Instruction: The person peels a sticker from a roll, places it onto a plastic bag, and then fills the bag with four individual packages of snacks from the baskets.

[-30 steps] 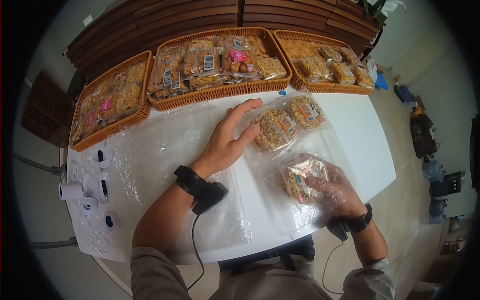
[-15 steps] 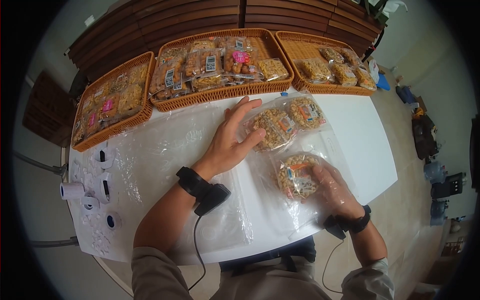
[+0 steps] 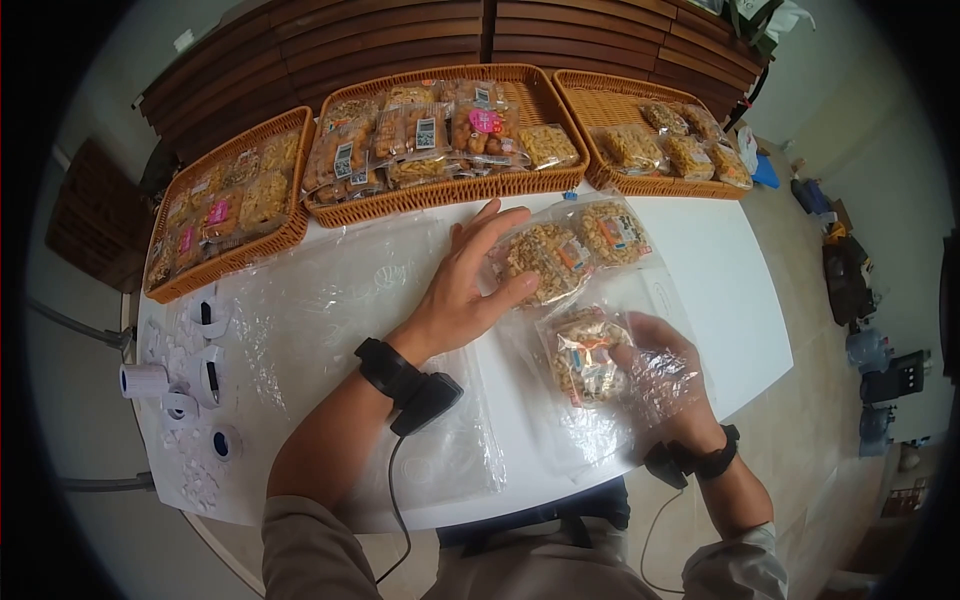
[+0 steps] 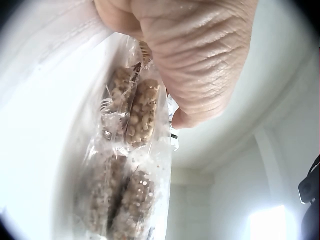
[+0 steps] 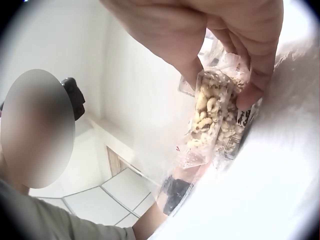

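Observation:
In the head view my left hand point(image 3: 462, 295) lies at the left end of two stacks of clear-wrapped nutty snack packs, its fingers extended and thumb over the near pack point(image 3: 545, 262). The far pack point(image 3: 612, 232) sits just beyond. These packs are within a clear plastic bag point(image 3: 655, 285). The left wrist view shows the packs point(image 4: 142, 112) in pairs under the plastic, beside the left hand point(image 4: 195, 55). My right hand point(image 3: 668, 375) grips another snack pack point(image 3: 588, 360), with shiny plastic over the fingers. From the right wrist, fingers and thumb pinch two packs point(image 5: 210, 112) held together.
Three wicker baskets of wrapped snacks line the back: left basket point(image 3: 230, 235), middle basket point(image 3: 450, 183), right basket point(image 3: 660, 180). Flat clear plastic bags point(image 3: 330, 330) cover the middle of the white table point(image 3: 745, 290). Label rolls point(image 3: 143, 381) and paper scraps lie at the left edge.
The pack in my right hand has tilted flatter, then shifted slightly left, while the right hand moved a little up the table. My left hand stays nearly in place.

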Demonstrator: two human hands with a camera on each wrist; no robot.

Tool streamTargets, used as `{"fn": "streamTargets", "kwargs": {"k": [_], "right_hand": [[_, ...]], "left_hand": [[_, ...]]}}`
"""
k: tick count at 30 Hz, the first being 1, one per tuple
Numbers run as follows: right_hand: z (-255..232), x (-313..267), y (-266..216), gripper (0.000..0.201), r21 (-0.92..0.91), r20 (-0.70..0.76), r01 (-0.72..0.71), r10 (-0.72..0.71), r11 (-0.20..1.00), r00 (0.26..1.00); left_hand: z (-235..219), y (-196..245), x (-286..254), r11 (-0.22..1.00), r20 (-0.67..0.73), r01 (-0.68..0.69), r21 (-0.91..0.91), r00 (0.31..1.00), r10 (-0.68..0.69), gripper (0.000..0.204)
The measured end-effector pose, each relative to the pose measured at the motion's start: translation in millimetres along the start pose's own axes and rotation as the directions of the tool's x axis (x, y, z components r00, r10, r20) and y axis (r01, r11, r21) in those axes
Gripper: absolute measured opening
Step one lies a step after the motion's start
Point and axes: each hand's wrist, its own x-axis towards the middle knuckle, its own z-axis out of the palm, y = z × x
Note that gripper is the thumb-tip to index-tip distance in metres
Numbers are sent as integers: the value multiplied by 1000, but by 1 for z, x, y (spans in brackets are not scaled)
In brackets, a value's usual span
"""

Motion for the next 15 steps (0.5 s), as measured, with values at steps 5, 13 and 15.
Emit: {"fn": "streamTargets", "kwargs": {"k": [5, 13, 15], "right_hand": [[-6, 5, 13, 66, 4, 178, 41, -41, 999, 983], [-16, 4, 16, 95, -176, 348, 358, -282, 917, 894], [-16, 3, 19, 95, -183, 299, 342, -279, 922, 913]], "left_hand": [[0, -1, 0, 1000, 3, -6, -9, 1000, 6, 67], [-1, -4, 0, 999, -33, -42, 21, 999, 42, 70], [-1, -4, 0, 999, -43, -31, 11, 999, 31, 71]]}}
